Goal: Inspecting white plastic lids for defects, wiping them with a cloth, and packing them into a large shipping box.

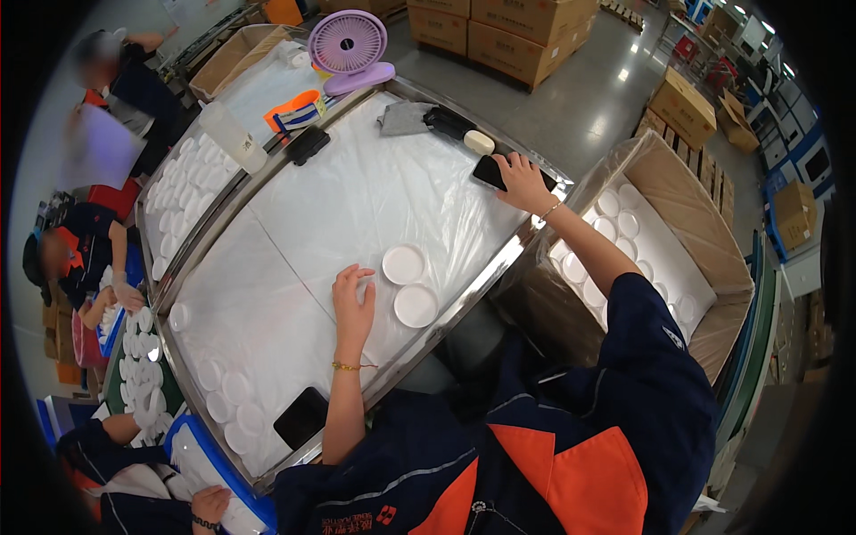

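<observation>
The right hand (522,181) reaches to the far right table edge, fingers laid on a black phone (491,171), not visibly gripping. The left hand (353,299) rests flat and relaxed on the white sheet (357,201), just left of two white round lids (409,283).

I see bright, even overhead light, glare on the far floor (615,80), soft shadows, sharp centre, bent edges and black fisheye corners.
</observation>
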`<state>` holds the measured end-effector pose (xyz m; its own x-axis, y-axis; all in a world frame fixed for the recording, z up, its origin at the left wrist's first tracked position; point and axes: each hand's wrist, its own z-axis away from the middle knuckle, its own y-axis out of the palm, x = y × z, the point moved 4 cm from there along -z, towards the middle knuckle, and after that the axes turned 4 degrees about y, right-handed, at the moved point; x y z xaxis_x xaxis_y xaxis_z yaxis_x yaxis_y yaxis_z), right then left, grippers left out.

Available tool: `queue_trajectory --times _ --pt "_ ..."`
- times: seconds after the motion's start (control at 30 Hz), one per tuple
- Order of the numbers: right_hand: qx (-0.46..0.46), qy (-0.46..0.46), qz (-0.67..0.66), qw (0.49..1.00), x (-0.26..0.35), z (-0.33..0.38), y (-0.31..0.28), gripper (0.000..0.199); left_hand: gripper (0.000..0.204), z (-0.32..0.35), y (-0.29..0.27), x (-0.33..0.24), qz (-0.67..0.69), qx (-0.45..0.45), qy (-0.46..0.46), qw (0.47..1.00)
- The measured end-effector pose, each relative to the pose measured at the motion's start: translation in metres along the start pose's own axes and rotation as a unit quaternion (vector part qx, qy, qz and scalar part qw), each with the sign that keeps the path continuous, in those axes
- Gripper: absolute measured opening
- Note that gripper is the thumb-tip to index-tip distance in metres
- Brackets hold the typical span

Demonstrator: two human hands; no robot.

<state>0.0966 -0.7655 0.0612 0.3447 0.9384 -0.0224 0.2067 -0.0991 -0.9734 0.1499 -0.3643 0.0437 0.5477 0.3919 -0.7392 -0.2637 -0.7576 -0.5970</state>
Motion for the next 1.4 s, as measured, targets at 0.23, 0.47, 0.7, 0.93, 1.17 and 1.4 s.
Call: queue_trajectory --times 0.23,0.47,0.7,0.93,1.17,1.4 --pt "0.071 0.051 -0.087 0.992 0.011 -0.05 0.011 0.099 0.02 -0.001 0.002 -0.003 -0.015 0.007 -0.001 1.0" --pt "-0.004 0.027 -0.084 0.996 0.03 -0.057 0.018 0.072 0.02 -0.001 -0.001 -0.001 0.003 0.01 -0.013 1.0" --pt "-0.094 -0.011 -0.004 0.996 0.024 -0.051 0.014 0.047 0.021 -0.001 0.001 -0.002 -0.012 0.007 0.01 1.0" --pt "-0.095 0.022 0.022 0.995 0.033 -0.053 0.015 0.049 0.02 -0.001 -0.002 -0.001 -0.01 -0.005 0.023 1.0" --pt "-0.038 -0.186 -0.115 0.975 0.125 -0.027 -0.002 0.049 0.021 -0.003 -0.002 -0.007 -0.015 -0.01 0.026 0.999" --pt "0.023 -0.295 -0.218 0.93 0.216 0.077 -0.037 0.046 0.025 0.0 0.0 -0.016 0.005 0.052 0.043 0.998"
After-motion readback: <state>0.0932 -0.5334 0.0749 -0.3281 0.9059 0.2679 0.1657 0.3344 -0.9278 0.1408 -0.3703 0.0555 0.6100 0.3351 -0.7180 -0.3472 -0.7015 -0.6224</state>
